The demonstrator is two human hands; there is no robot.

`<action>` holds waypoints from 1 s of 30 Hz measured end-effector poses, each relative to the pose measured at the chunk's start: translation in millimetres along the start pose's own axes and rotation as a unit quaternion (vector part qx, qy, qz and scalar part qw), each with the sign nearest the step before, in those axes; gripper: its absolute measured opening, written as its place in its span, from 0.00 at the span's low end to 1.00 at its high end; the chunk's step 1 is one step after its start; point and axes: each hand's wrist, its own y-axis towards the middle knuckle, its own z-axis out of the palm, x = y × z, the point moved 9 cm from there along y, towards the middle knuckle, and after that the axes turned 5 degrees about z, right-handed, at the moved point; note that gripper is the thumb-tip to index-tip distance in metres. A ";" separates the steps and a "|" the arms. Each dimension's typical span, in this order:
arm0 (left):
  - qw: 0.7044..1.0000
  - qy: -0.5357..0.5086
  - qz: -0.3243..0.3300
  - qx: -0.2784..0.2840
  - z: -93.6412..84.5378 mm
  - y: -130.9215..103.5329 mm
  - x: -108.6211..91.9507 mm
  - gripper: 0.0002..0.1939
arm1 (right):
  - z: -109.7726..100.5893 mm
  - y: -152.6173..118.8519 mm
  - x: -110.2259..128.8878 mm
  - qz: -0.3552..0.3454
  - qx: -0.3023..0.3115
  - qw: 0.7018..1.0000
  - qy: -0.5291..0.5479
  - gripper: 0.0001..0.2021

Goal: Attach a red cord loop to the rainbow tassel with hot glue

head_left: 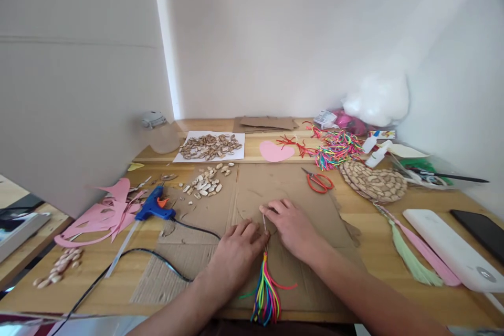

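Note:
A tassel of rainbow-coloured strings (266,291) lies on the cardboard sheet (220,273) close to the front edge, its loose ends spread towards me. From its bound top a thin pale cord (264,219) runs up between my hands. My left hand (239,245) is closed at the lower part of this cord, thumb and forefinger pressed together just above the tassel. With its fingertips at the cord's upper end, my right hand (292,228) pinches it. The fingers partly cover the cord, so any knot there is hidden.
On the left are a blue glue gun (155,205), its black cable, pink scraps (114,215) and peanuts (63,265). Shells (207,181) lie ahead. Red-handled scissors (319,182), a shell-covered heart (374,181), coloured tassels (338,147) and a white power bank (451,247) are on the right.

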 end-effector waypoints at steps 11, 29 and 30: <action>0.996 -0.072 -0.033 -0.032 -8.5 -6.2 1.5 0.24 | -16.9 -12.2 -23.9 0.016 -0.069 0.980 0.183 0.29; 0.982 -0.144 -0.033 -0.119 -25.8 10.6 46.6 0.21 | -15.2 -9.7 -61.3 0.125 -0.077 0.910 0.388 0.12; 0.978 -0.147 -0.040 -0.143 -35.2 12.5 54.7 0.17 | -13.5 -10.0 -65.0 0.137 -0.084 0.903 0.399 0.12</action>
